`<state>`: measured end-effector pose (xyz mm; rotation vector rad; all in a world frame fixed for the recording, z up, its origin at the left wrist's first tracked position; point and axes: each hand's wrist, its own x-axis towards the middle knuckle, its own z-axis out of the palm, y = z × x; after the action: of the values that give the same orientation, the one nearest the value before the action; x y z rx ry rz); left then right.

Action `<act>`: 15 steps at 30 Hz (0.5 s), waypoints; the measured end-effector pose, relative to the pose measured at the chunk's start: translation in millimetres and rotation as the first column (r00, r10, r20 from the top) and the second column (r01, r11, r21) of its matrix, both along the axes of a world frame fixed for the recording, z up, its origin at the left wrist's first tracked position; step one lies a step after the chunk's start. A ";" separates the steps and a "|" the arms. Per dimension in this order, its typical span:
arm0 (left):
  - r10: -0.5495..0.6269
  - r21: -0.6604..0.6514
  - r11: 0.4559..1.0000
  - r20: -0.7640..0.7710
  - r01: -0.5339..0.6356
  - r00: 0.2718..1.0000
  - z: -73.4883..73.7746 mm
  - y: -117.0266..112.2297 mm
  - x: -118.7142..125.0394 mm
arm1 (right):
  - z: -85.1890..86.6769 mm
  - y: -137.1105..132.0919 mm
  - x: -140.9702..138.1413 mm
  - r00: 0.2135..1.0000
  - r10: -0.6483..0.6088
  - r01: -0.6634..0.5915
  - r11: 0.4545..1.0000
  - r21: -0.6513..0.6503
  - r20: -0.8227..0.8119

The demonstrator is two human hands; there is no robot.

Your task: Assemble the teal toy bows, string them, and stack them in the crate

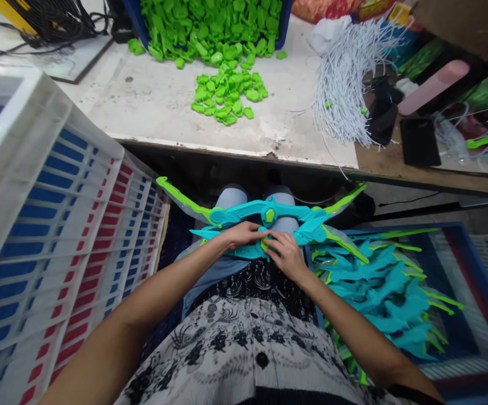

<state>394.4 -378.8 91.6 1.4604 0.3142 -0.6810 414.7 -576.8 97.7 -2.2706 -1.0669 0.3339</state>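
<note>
Two turquoise toy bows with lime-green limbs lie across my lap, one behind the other. The farther toy bow [244, 209] has a green piece at its centre, and neither hand is on its grip. On the nearer toy bow [246, 251], my left hand [242, 233] closes its fingers near the middle from the left. From the right, my right hand [286, 254] presses its bent fingers on the same bow, beside a small green piece [264, 243] at its centre. My fingers partly cover that middle part.
Ahead is a worktable [142, 107] with a pile of green plastic pieces [229, 93] and a full blue bin [286, 28]. White strings [345, 84] hang near its edge. A white slatted crate [70, 185] stands left; stacked bows [379, 287] fill a blue crate [463, 264] on the right.
</note>
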 end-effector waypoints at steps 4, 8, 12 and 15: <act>-0.014 0.024 1.000 0.091 0.012 0.996 5.3 -6.4 -3.1 | -4.2 4.6 0.9 0.985 -0.135 0.132 0.991 -0.028 -0.107; 0.011 0.109 0.994 0.162 -0.029 0.987 0.5 -13.2 -5.1 | -6.8 8.1 7.4 0.970 -0.161 0.146 0.985 -0.092 -0.185; -0.002 0.180 0.983 0.195 -0.034 0.981 -10.3 -13.5 -3.9 | -6.8 14.9 10.6 0.959 -0.194 0.168 0.976 -0.137 -0.208; -0.054 0.269 0.963 0.225 -0.008 0.973 -12.6 -11.7 -2.2 | -5.8 16.9 11.3 0.962 -0.182 0.149 0.974 -0.171 -0.202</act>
<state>392.2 -390.5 79.0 1.7873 0.2144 -0.4933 426.1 -559.8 91.9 -2.3757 -0.7570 0.5967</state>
